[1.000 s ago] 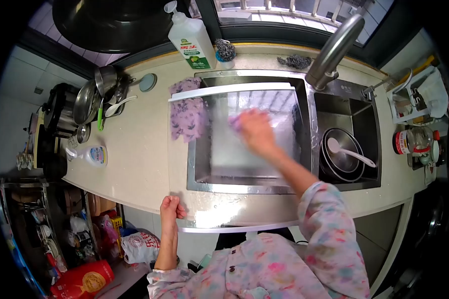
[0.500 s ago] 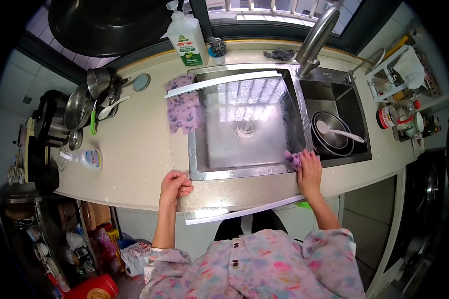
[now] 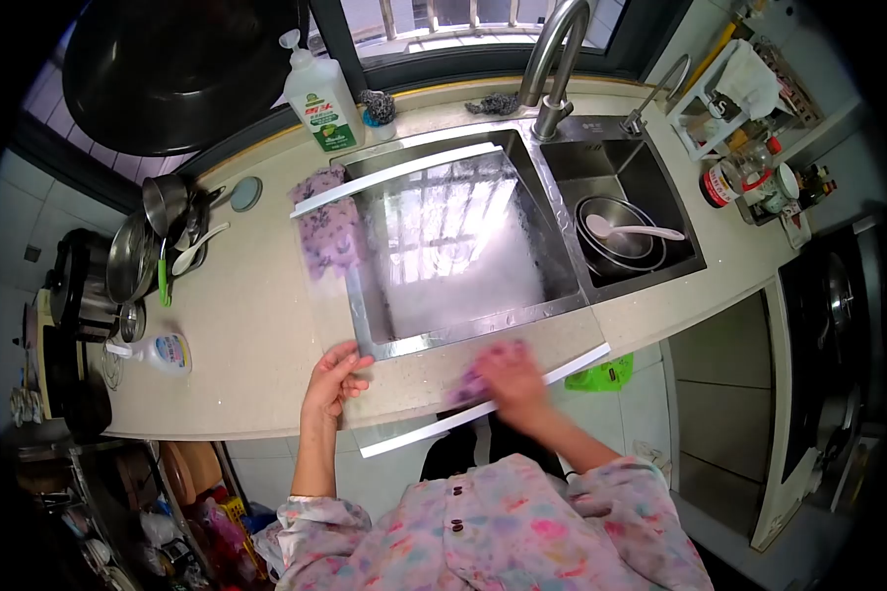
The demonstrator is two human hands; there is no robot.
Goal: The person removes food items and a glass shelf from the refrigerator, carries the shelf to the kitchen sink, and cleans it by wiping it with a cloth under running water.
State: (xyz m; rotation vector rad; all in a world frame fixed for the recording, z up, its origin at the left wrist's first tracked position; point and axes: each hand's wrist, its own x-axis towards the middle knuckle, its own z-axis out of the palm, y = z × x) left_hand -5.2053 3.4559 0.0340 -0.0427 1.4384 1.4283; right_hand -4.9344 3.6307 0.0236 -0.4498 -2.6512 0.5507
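Note:
A clear glass shelf (image 3: 453, 241) with white trim strips along its far and front edges lies across the sink (image 3: 365, 320), its front strip jutting past the counter edge. The pane looks wet and misted. At its left side, near the front, my left hand (image 3: 335, 382) has its fingers curled around the glass edge. My right hand (image 3: 518, 390), blurred by motion, presses a purple patterned cloth (image 3: 466, 387) onto the glass close to the front strip. Another purple cloth (image 3: 327, 234) is spread on the counter beneath the shelf's far left corner.
Right of the shelf, a small basin holds nested metal bowls (image 3: 621, 212) and a white ladle (image 3: 641, 230). The faucet (image 3: 555, 98) and a detergent bottle (image 3: 322, 98) stand behind. Pans (image 3: 133, 256), a spray bottle (image 3: 163, 352) and a pressure cooker (image 3: 74, 271) sit at left.
My right hand has swept the cloth leftward and toward me, from the sink's front right corner to near the front strip. The left hand stays at the glass edge. The view has shifted.

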